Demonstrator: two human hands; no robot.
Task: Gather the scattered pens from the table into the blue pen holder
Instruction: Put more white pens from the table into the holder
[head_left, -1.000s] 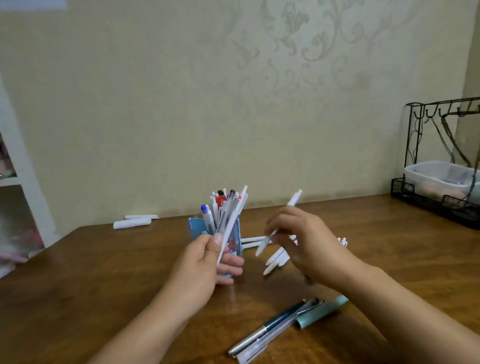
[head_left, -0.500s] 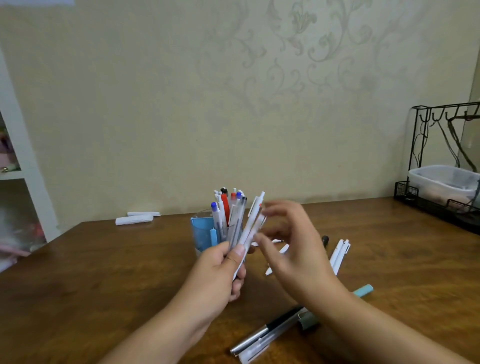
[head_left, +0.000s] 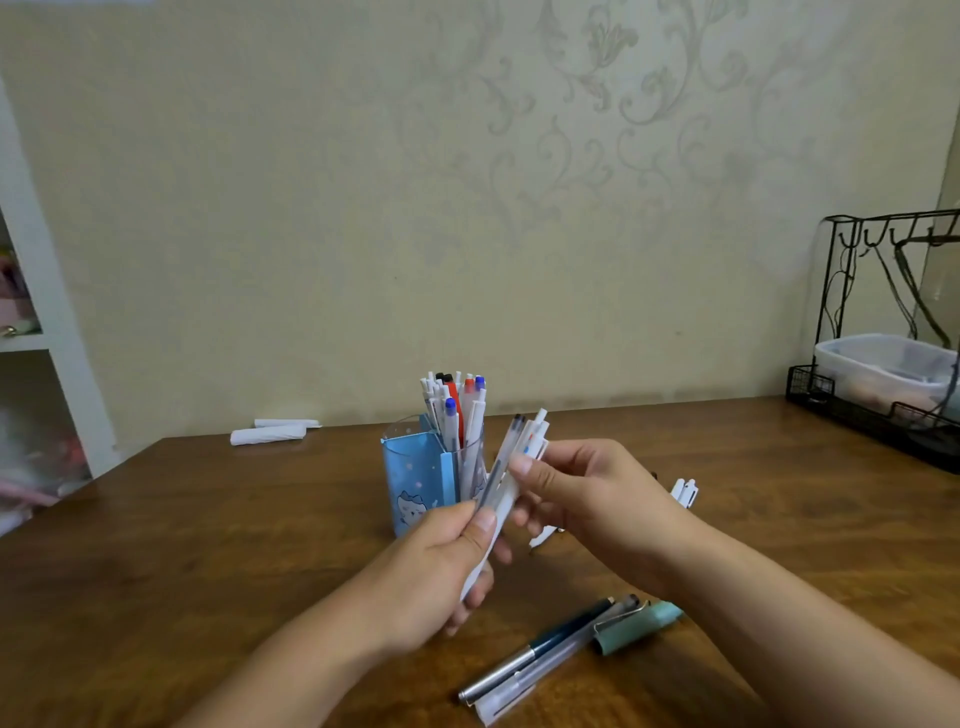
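The blue pen holder (head_left: 415, 480) stands mid-table with several pens (head_left: 457, 410) upright in it. Just in front of it my left hand (head_left: 441, 566) grips a bundle of white and clear pens (head_left: 511, 467) tilted up to the right. My right hand (head_left: 587, 493) pinches the upper part of that same bundle. Loose pens (head_left: 550, 649) lie near the front edge, among them a teal capped pen (head_left: 641, 626). More white pens (head_left: 684, 491) lie behind my right wrist, partly hidden.
Two rolled white papers (head_left: 270, 432) lie at the back left of the wooden table (head_left: 208, 545). A black wire rack (head_left: 883, 332) holding a clear plastic box (head_left: 883, 369) stands at the back right. A white shelf (head_left: 47, 322) is on the left.
My right hand carried a white pen over to my left hand's bundle and now pinches the bundle's top. My left hand has moved slightly right, off the holder.
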